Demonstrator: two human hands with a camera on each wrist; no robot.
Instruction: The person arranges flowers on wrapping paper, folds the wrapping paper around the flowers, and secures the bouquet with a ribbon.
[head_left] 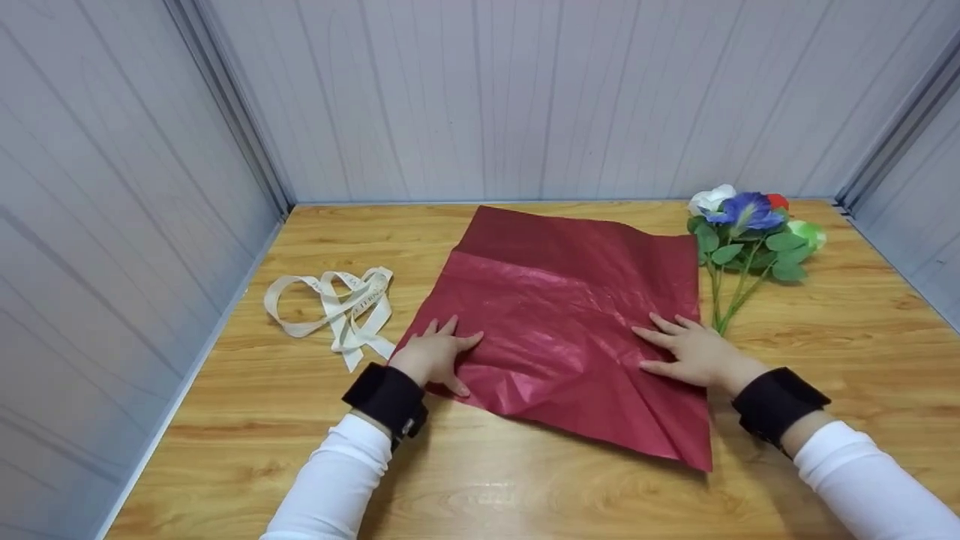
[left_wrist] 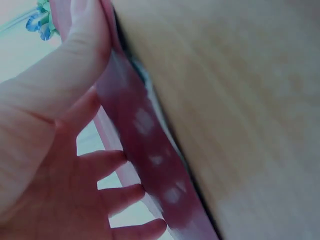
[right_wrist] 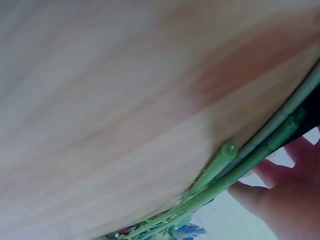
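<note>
A dark red sheet of wrapping paper (head_left: 555, 315) lies creased and slightly askew on the wooden table. My left hand (head_left: 436, 355) rests on its left front corner, fingers spread. In the left wrist view the fingertips (left_wrist: 135, 192) touch the sheet near its edge. On the right side of the paper, my right hand (head_left: 694, 352) lies flat with the fingers apart. Close beyond that hand is a bunch of artificial flowers (head_left: 750, 214) in white, blue, red and green. Their green stems (right_wrist: 215, 185) pass near my right hand in the right wrist view.
A cream ribbon (head_left: 337, 304) with printed letters lies loosely looped left of the paper. The wooden table (head_left: 480, 495) meets a pale panelled wall (head_left: 480, 97) at the back. Further panels stand at the left and right.
</note>
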